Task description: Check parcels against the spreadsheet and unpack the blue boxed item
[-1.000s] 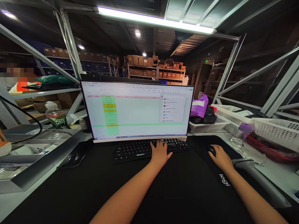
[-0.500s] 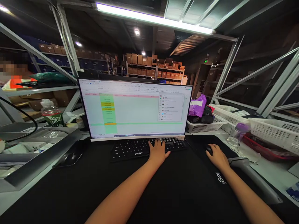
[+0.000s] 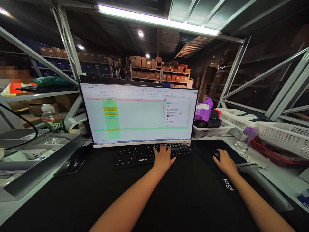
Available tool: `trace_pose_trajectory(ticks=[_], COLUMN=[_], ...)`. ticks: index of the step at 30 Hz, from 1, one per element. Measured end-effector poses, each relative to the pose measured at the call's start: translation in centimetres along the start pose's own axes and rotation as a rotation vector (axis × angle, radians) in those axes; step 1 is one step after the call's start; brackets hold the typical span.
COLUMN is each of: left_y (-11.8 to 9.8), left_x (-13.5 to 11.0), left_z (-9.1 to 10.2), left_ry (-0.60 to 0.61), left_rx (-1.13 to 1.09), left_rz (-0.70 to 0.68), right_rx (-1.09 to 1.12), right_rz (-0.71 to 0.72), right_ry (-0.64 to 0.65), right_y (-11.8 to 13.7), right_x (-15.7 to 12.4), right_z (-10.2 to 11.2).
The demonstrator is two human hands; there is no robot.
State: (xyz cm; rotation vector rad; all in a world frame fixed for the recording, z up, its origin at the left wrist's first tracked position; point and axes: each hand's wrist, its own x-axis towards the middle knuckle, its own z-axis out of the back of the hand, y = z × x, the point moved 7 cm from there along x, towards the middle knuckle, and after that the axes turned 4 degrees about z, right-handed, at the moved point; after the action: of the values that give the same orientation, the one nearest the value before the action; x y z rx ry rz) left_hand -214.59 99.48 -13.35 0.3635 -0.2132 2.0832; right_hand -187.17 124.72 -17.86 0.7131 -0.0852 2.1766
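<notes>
My left hand (image 3: 162,159) rests on the right part of a black keyboard (image 3: 135,155), fingers spread and thumb out to the side. Over a black computer mouse (image 3: 216,156) my right hand (image 3: 225,162) is curled, covering most of it. The mouse sits on a dark mouse pad (image 3: 207,145). Behind the keyboard stands a monitor (image 3: 140,116) showing a spreadsheet with a green column, several yellow or orange cells and a small list window at its right. A grey handheld scanner (image 3: 267,187) lies beside my right wrist.
Left of the monitor are a grey compartment tray (image 3: 31,174), a bottle (image 3: 51,119) and a black glossy object (image 3: 71,164). White baskets (image 3: 282,135), a purple package (image 3: 204,109) and a purple-lidded cup (image 3: 246,137) stand right. A person (image 3: 16,80) is behind the rack at left.
The list in the small window on the screen has scrolled to different entries. Both hands stay in place; the view has shifted very slightly.
</notes>
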Motion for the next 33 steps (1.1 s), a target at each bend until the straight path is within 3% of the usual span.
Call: trace_pose_trajectory(ticks=[13, 33], left_y=[0.06, 0.16], left_x=[0.06, 0.08], left_z=[-0.27, -0.39], left_ry=[0.013, -0.022], left_rx=[0.011, 0.007], left_rz=[0.002, -0.009], right_rx=[0.033, -0.035], right_rz=[0.022, -0.01], right_ry=[-0.052, 0.027], right_y=[-0.36, 0.1], right_x=[0.07, -0.06], right_z=[-0.29, -0.06])
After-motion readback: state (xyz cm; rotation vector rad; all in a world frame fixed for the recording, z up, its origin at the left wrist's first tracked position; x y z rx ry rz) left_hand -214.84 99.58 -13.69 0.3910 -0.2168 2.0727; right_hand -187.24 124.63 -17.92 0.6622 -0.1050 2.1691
